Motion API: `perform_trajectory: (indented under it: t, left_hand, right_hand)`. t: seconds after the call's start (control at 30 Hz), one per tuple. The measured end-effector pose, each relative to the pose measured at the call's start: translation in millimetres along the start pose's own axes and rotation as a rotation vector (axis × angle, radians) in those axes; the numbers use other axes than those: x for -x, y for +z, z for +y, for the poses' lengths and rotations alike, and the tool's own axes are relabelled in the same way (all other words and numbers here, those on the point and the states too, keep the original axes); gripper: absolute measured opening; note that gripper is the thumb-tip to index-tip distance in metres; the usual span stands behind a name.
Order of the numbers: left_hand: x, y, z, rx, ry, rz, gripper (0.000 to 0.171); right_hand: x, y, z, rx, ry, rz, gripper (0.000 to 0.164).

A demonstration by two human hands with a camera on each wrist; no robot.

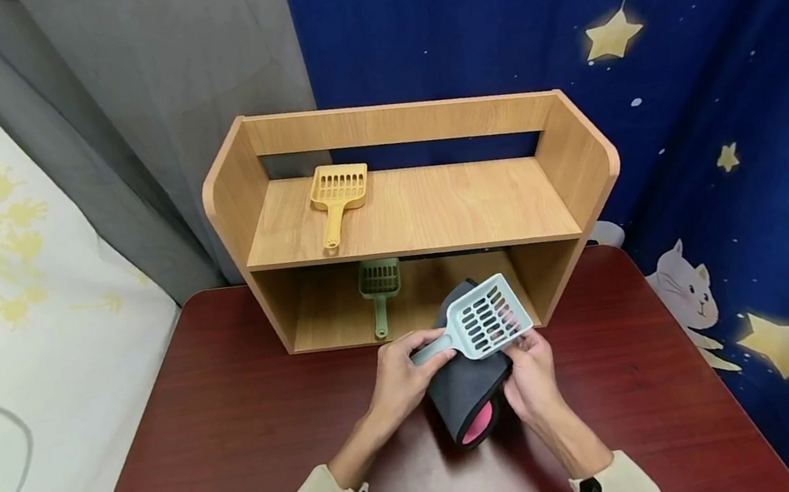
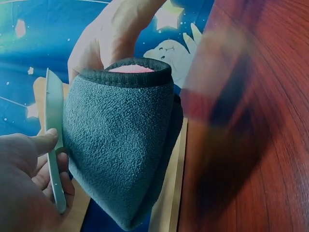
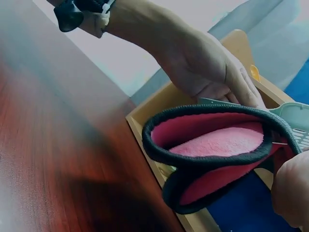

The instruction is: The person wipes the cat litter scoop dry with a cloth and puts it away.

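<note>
In the head view, my left hand [image 1: 400,378] pinches the handle of a pale blue-green slotted litter scoop [image 1: 456,328] between thumb and fingers. The scoop's head lies over a folded dark grey cloth [image 1: 461,396] with black edging and a pink lining. My right hand [image 1: 534,376] grips the cloth by its right edge, fingertips close to the scoop's far corner. From the left wrist, the scoop [image 2: 54,106] appears edge-on beside the fuzzy cloth [image 2: 120,130]. The right wrist view looks into the cloth's pink folds [image 3: 222,142].
A two-tier wooden shelf [image 1: 420,209] stands at the back of the dark red table [image 1: 258,458]. On its upper tier lies a yellow scoop [image 1: 335,221]; a green scoop [image 1: 381,315] is on the lower tier. Curtains [image 1: 437,13] hang behind.
</note>
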State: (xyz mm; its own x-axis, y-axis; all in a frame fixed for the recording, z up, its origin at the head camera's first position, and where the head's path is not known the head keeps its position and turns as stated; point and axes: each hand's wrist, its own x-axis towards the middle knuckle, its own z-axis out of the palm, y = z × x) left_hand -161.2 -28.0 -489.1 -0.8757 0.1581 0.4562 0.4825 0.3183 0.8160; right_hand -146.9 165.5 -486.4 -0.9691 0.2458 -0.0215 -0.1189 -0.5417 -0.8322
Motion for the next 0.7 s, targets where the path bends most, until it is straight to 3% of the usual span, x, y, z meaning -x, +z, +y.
perform_trajectory:
  t: [0.13, 0.37, 0.7]
  left_hand:
    - [0.3, -5.1, -0.8, 0.001, 0.014, -0.005, 0.031]
    - [2.0, -15.0, -6.0, -0.016, 0.025, -0.042, 0.032]
    - [6.3, -29.5, -11.4, -0.152, 0.063, -0.109, 0.031]
  right_hand:
    - [-2.5, -2.5, -7.8, -0.005, -0.02, 0.002, 0.044]
    - [-10.7, -17.0, -41.7, 0.026, -0.059, -0.028, 0.043]
    - [-16.3, -32.9, -71.4, 0.175, -0.215, -0.062, 0.039]
